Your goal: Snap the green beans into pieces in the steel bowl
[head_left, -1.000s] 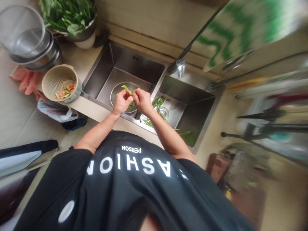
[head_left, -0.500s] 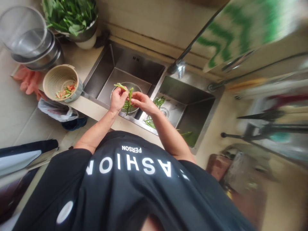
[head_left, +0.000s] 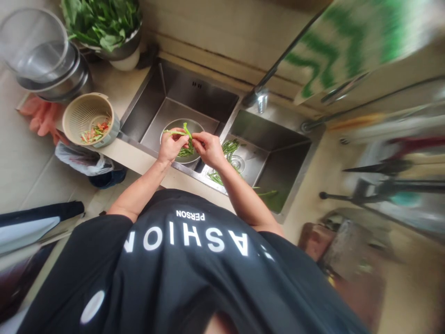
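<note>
Above the left grey steel basin [head_left: 149, 104]: slender bright-green stems [head_left: 187, 130]. Left hand [head_left: 169, 147]: thumb and fingers pinched on them. Right hand [head_left: 210, 148]: fingertips drawn together since half a second ago, apparently giving two-sided hold. Round grey bowl [head_left: 196, 128] beneath: green pieces [head_left: 186, 152]. Right grey steel basin [head_left: 267, 129]: loose green stalks [head_left: 229, 147]. Ribbed beige plastic basket [head_left: 74, 121]: red-and-green scraps [head_left: 95, 133].

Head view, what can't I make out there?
All in the head view:
Slim green stalks: gripped parts hidden by the left hand and right hand.
Round grey bowl: partly hidden by both hands.
Dark green leafy bunch: top cut off by the upper edge.
Red-and-green scraps in the beige slotted plastic basket: too small to identify.
Dark pointed object: too blurred to name.
</note>
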Demonstrator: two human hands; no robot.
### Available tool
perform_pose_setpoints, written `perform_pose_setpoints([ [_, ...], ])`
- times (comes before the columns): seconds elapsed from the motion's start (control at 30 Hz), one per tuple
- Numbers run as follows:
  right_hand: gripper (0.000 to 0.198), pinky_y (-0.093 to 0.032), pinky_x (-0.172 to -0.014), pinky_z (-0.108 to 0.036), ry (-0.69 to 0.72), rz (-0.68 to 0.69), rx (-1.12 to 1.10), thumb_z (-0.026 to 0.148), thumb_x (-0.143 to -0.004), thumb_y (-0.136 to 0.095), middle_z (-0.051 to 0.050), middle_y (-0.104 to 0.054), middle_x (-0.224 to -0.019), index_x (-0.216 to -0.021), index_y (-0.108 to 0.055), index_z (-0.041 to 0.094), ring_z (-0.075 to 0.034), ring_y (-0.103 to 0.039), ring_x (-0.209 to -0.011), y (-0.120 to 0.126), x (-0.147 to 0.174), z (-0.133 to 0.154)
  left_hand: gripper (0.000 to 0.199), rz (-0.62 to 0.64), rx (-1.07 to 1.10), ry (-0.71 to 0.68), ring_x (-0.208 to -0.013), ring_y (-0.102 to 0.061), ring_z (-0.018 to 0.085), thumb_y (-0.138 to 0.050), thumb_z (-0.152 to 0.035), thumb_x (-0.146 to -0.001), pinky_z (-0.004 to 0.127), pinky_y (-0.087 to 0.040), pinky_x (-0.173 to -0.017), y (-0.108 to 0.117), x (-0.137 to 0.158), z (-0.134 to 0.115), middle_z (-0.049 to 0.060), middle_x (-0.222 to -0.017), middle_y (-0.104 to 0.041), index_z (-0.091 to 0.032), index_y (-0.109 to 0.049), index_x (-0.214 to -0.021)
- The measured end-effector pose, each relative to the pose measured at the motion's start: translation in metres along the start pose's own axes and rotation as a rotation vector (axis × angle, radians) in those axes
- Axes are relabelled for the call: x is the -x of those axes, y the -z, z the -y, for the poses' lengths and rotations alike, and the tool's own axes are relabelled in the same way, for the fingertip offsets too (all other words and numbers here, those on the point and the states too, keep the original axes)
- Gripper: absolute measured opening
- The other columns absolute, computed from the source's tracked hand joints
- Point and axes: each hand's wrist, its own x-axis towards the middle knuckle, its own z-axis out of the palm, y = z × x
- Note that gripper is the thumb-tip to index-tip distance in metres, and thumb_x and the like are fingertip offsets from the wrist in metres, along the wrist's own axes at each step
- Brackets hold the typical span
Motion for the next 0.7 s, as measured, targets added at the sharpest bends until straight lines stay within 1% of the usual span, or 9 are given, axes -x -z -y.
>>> perform_pose_setpoints([
  [0.1, 0.027, -0.045, -0.075, -0.029, 0.015, -0.043, 0.039, 0.03, -0.093, -0.047, -0.007, -0.065, -0.08, -0.091, -0.071, 0.017, -0.017, -0.057, -0.076, -0.005, 0.001, 0.003, 0.014, -0.027, -0.034, -0.03, -0.047, -0.058, 0.008, -0.07, -0.018, -0.067, 0.02, -0.05, -0.048, -0.001, -0.002, 0.004, -0.004, -0.059, -0.062, -0.017, -0.06, -0.077],
  [0.23, 0.025, -0.044, -0.074, -0.03, -0.046, -0.087, -0.014, 0.035, -0.092, -0.051, -0.007, -0.061, -0.077, -0.084, -0.068, 0.02, -0.018, -0.054, -0.075, -0.009, 0.002, 0.009, 0.012, -0.056, -0.06, -0.057, -0.046, -0.056, 0.008, -0.067, -0.017, -0.067, 0.021, -0.047, -0.047, -0.002, -0.005, 0.01, -0.004, -0.059, -0.062, -0.017, -0.059, -0.076],
  [0.33, 0.027, -0.044, -0.069, -0.029, -0.185, -0.077, -0.206, 0.041, -0.09, -0.055, -0.004, -0.058, -0.072, -0.077, -0.065, 0.02, -0.017, -0.052, -0.071, -0.01, 0.001, 0.012, 0.011, -0.028, -0.07, -0.046, -0.046, -0.056, 0.009, -0.066, -0.02, -0.07, 0.02, -0.046, -0.046, -0.001, -0.007, 0.014, -0.005, -0.057, -0.06, -0.018, -0.059, -0.078],
  [0.43, 0.033, -0.04, -0.055, -0.025, -0.385, 0.0, -0.577, 0.049, -0.086, -0.061, -0.001, -0.054, -0.067, -0.075, -0.062, 0.019, -0.012, -0.047, -0.06, -0.01, 0.0, 0.011, 0.012, 0.01, -0.047, -0.023, -0.045, -0.055, 0.008, -0.066, -0.023, -0.071, 0.02, -0.044, -0.045, 0.002, -0.009, 0.016, -0.005, -0.056, -0.059, -0.018, -0.059, -0.079],
  [0.5, 0.036, -0.038, -0.05, -0.023, -0.465, 0.066, -0.796, 0.052, -0.082, -0.067, 0.0, -0.054, -0.068, -0.076, -0.06, 0.018, -0.009, -0.044, -0.056, -0.011, 0.0, 0.008, 0.012, 0.032, -0.036, -0.004, -0.044, -0.054, 0.009, -0.067, -0.023, -0.071, 0.021, -0.044, -0.045, 0.003, -0.009, 0.015, -0.004, -0.056, -0.059, -0.017, -0.059, -0.079],
  [0.53, 0.037, -0.038, -0.05, -0.022, -0.482, 0.095, -0.861, 0.053, -0.08, -0.07, 0.0, -0.055, -0.069, -0.077, -0.059, 0.018, -0.008, -0.045, -0.056, -0.011, 0.001, 0.007, 0.011, 0.045, -0.045, 0.001, -0.044, -0.054, 0.009, -0.067, -0.022, -0.07, 0.021, -0.045, -0.045, 0.003, -0.009, 0.013, -0.004, -0.056, -0.059, -0.017, -0.06, -0.078],
  [0.63, 0.042, -0.039, -0.048, -0.02, -0.495, 0.156, -0.909, 0.057, -0.076, -0.073, 0.002, -0.055, -0.071, -0.082, -0.058, 0.019, -0.007, -0.047, -0.057, -0.012, 0.002, 0.002, 0.012, 0.104, -0.149, -0.041, -0.048, -0.055, 0.01, -0.069, -0.021, -0.069, 0.022, -0.047, -0.05, 0.005, -0.007, 0.009, -0.002, -0.059, -0.061, -0.016, -0.062, -0.077],
  [0.7, 0.047, -0.035, -0.045, -0.02, -0.496, 0.16, -0.883, 0.062, -0.072, -0.075, 0.005, -0.05, -0.066, -0.084, -0.058, 0.019, -0.006, -0.043, -0.053, -0.011, 0.001, -0.002, 0.016, 0.17, -0.219, -0.079, -0.054, -0.057, 0.01, -0.072, -0.023, -0.068, 0.023, -0.05, -0.054, 0.009, -0.008, 0.008, 0.0, -0.066, -0.064, -0.015, -0.064, -0.079],
])
